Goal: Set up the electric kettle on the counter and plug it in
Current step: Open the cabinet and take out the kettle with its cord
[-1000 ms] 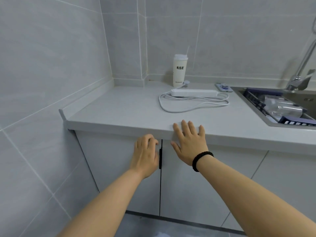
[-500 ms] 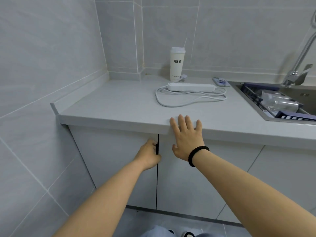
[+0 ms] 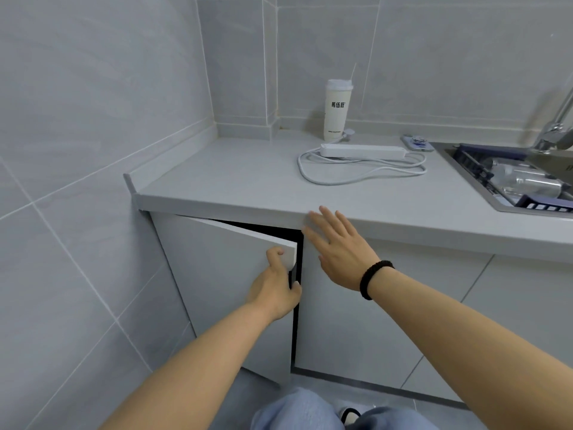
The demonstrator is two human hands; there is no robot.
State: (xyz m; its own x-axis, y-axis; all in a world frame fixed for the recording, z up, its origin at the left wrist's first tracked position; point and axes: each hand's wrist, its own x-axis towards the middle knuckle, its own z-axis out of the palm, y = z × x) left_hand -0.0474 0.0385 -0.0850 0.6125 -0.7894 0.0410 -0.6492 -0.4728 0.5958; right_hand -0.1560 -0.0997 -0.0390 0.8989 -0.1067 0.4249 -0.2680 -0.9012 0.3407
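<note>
My left hand grips the free edge of the left cabinet door under the grey counter. That door stands ajar, with a dark gap behind its top and right edge. My right hand lies flat with straight fingers against the right cabinet door, fingertips at the counter's front edge. A white power strip with its looped cord lies on the counter. No kettle is in view, and the cabinet's inside is too dark to see.
A tall white cup with a straw stands by the back wall. A phone lies next to the sink, which holds a rack and bottles. A tap is at the right. Tiled wall closes the left side.
My left hand has pulled the left cabinet door from shut to partly open. My right hand has stayed against the right door near the counter edge.
</note>
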